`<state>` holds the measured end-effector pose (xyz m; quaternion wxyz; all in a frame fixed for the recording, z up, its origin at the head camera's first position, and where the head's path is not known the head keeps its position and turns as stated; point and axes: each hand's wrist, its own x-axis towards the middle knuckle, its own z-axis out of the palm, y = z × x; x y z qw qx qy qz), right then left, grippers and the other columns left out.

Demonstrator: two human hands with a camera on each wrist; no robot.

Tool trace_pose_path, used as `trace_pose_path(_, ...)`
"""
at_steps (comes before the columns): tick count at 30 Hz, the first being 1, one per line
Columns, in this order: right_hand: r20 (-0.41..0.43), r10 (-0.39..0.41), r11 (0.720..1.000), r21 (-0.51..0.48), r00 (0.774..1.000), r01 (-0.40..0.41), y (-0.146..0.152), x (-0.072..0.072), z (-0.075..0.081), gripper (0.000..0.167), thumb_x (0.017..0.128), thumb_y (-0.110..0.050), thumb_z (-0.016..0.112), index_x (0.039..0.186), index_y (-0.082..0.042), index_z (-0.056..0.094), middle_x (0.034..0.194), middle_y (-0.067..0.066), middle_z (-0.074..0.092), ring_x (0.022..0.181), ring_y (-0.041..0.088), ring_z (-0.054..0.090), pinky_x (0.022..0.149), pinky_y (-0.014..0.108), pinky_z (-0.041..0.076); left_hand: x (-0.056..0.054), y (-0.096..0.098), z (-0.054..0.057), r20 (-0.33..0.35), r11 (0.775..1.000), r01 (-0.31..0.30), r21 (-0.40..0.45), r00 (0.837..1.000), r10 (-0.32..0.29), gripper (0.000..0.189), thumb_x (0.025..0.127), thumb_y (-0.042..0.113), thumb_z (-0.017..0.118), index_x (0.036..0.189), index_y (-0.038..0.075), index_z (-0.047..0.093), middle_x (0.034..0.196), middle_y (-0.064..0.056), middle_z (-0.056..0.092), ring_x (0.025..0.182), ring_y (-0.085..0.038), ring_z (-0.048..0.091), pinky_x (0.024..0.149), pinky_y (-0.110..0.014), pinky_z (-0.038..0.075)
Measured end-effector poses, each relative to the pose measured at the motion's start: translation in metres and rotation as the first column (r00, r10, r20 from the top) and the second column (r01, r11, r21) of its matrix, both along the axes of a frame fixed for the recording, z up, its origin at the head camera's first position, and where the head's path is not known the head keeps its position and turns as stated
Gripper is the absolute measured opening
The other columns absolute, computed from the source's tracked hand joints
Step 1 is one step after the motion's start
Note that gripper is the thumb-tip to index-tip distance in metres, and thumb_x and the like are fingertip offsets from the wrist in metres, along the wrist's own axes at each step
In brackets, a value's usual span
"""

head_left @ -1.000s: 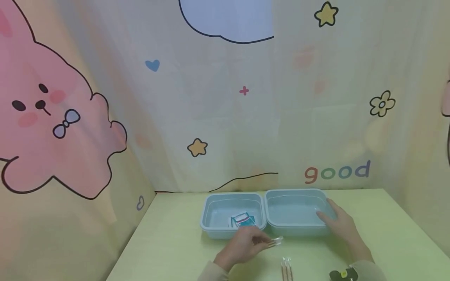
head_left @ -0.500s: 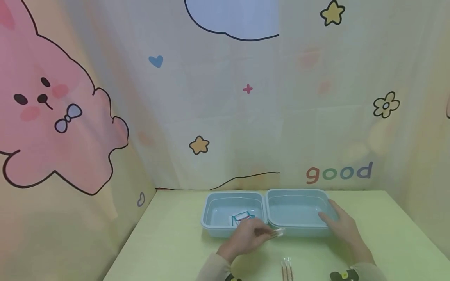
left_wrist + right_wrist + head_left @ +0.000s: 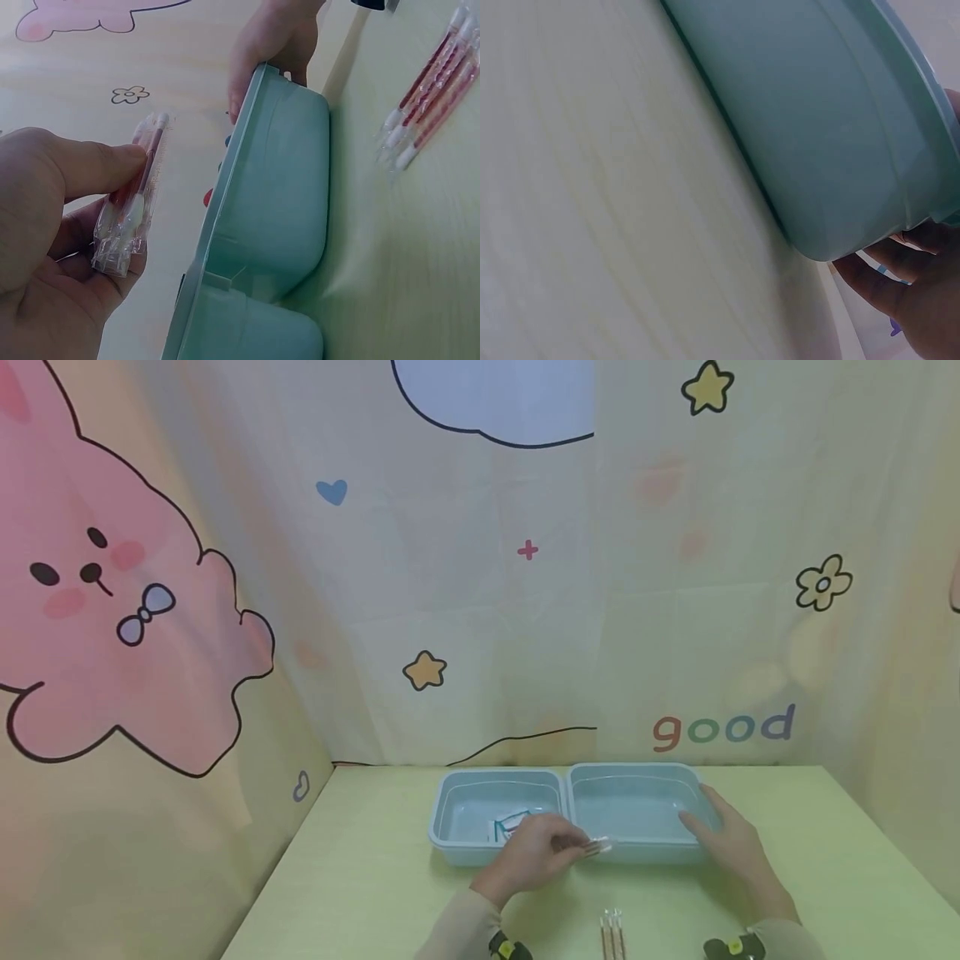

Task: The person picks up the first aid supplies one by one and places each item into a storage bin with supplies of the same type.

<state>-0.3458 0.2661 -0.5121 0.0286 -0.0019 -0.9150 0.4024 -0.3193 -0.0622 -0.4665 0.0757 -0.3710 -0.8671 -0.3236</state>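
My left hand [image 3: 536, 853] pinches a clear-wrapped bundle of cotton swabs [image 3: 146, 176] between thumb and fingers. The swabs have white tips and reddish-brown stems. In the head view their ends [image 3: 597, 846] overlap the front rim of the right-hand light-blue plastic bin [image 3: 645, 853]. My right hand [image 3: 729, 842] grips that bin's right side, thumb over the rim and fingers outside against the wall, as the right wrist view shows with the fingers [image 3: 870, 285]. More wrapped cotton swabs [image 3: 612, 935] lie on the table in front, between my forearms.
A smaller light-blue bin [image 3: 467, 857] stands against the left side of the other one. In it lie white-and-teal packets [image 3: 510, 824], partly hidden by my left hand. A printed curtain [image 3: 480, 610] hangs behind the pale yellow-green table [image 3: 352, 877].
My left hand has risen and moved slightly right, carrying the cotton swabs from in front of the bins up to the right bin's front rim. My right hand has stayed on the bin.
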Motion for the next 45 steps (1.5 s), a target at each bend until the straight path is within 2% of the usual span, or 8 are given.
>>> trace_pose_path(9, -0.008, 0.003, 1.0, 0.005, 1.0, -0.003, 0.001, -0.001, -0.001, 0.088, 0.097, -0.055, 0.047, 0.155, -0.001, 0.009, 0.153, 0.037, 0.015, 0.136, 0.061, 0.016, 0.106, 0.075, 0.019, -0.006, 0.002, 0.005, 0.077, 0.999, -0.054, 0.008, 0.996, 0.053, 0.013, 0.088, 0.019, 0.072, 0.101, 0.019, 0.076, 0.084, 0.015, 0.066, 0.07, 0.007, 0.052, 0.061, -0.01, 0.048)
trace_pose_path(19, -0.01, 0.002, 1.0, 0.019, 1.0, -0.002, 0.002, -0.001, 0.001, 0.087, 0.097, -0.054, 0.047, 0.154, 0.0, 0.009, 0.153, 0.037, 0.015, 0.137, 0.061, 0.016, 0.107, 0.074, 0.018, -0.012, 0.009, 0.003, 0.041, 0.999, -0.036, 0.022, 0.999, 0.035, 0.012, 0.089, 0.02, 0.072, 0.099, 0.018, 0.076, 0.082, 0.014, 0.065, 0.068, 0.008, 0.052, 0.059, -0.009, 0.047)
trace_pose_path(24, -0.016, -0.001, 1.0, 0.029, 1.0, 0.002, 0.003, -0.001, -0.002, 0.087, 0.097, -0.053, 0.047, 0.154, 0.0, 0.01, 0.152, 0.038, 0.017, 0.136, 0.061, 0.017, 0.106, 0.074, 0.019, -0.014, 0.013, 0.004, 0.036, 0.999, -0.052, 0.005, 0.998, 0.052, 0.011, 0.089, 0.022, 0.072, 0.098, 0.019, 0.077, 0.08, 0.014, 0.064, 0.067, 0.008, 0.051, 0.057, -0.009, 0.046)
trace_pose_path(29, -0.023, -0.009, 1.0, 0.026, 1.0, 0.01, 0.002, -0.001, -0.003, 0.086, 0.097, -0.053, 0.047, 0.154, 0.0, 0.011, 0.152, 0.037, 0.017, 0.136, 0.06, 0.017, 0.107, 0.074, 0.019, -0.014, 0.016, 0.007, 0.048, 0.998, -0.07, -0.01, 0.996, 0.07, 0.011, 0.089, 0.022, 0.072, 0.099, 0.02, 0.077, 0.08, 0.016, 0.063, 0.067, 0.008, 0.051, 0.057, -0.01, 0.045)
trace_pose_path(37, 0.0, -0.008, 1.0, 0.004, 1.0, 0.008, 0.0, 0.001, -0.001, 0.087, 0.097, -0.055, 0.047, 0.155, -0.001, 0.009, 0.153, 0.037, 0.015, 0.137, 0.06, 0.016, 0.107, 0.074, 0.019, -0.016, 0.016, 0.01, 0.054, 0.998, -0.057, -0.019, 0.997, 0.058, 0.011, 0.089, 0.021, 0.071, 0.099, 0.018, 0.077, 0.08, 0.015, 0.064, 0.067, 0.007, 0.051, 0.057, -0.01, 0.045)
trace_pose_path(45, -0.019, -0.003, 1.0, 0.008, 1.0, 0.003, 0.0, 0.001, -0.002, 0.087, 0.097, -0.054, 0.047, 0.154, 0.0, 0.01, 0.152, 0.037, 0.017, 0.136, 0.06, 0.017, 0.106, 0.075, 0.02, -0.018, 0.019, 0.009, 0.104, 0.997, -0.074, -0.016, 0.992, 0.075, 0.011, 0.09, 0.022, 0.07, 0.099, 0.021, 0.076, 0.082, 0.017, 0.063, 0.069, 0.005, 0.052, 0.058, -0.012, 0.047)
